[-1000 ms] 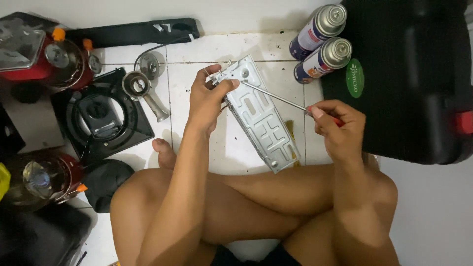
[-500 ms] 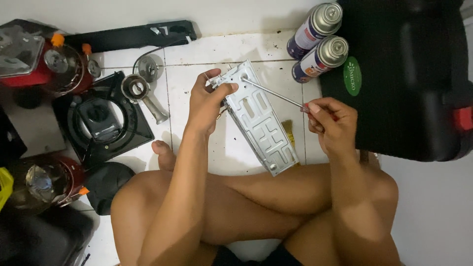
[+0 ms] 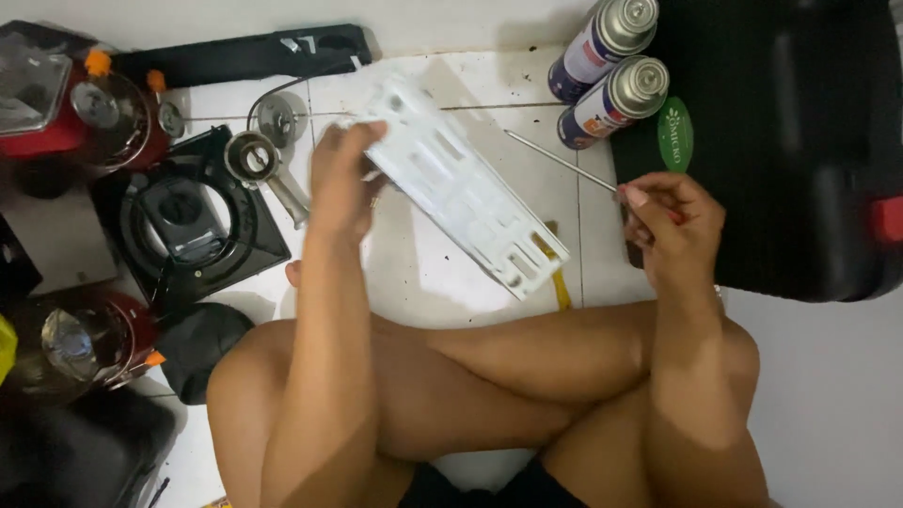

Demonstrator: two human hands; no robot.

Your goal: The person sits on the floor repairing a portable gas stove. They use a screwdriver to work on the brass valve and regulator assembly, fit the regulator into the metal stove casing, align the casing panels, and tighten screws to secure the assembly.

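Note:
My left hand [image 3: 340, 179] grips the top end of a long white slotted metal plate [image 3: 466, 193], held tilted above the tiled floor, blurred by motion. My right hand [image 3: 670, 224] pinches a thin metal rod, likely a screwdriver shaft [image 3: 560, 160], whose tip points up-left and is clear of the plate. My crossed bare legs [image 3: 489, 376] fill the lower middle of the view.
Two spray cans [image 3: 611, 71] lie at the top right beside a large black case [image 3: 790, 141]. A black burner base [image 3: 188, 221], a small metal cup part [image 3: 254, 155], red canisters [image 3: 85, 113] and a black bar [image 3: 245, 56] sit at the left.
My left hand has turned the plate over and swung it left, showing its white side. My right hand has drawn the rod back to the right, off the plate.

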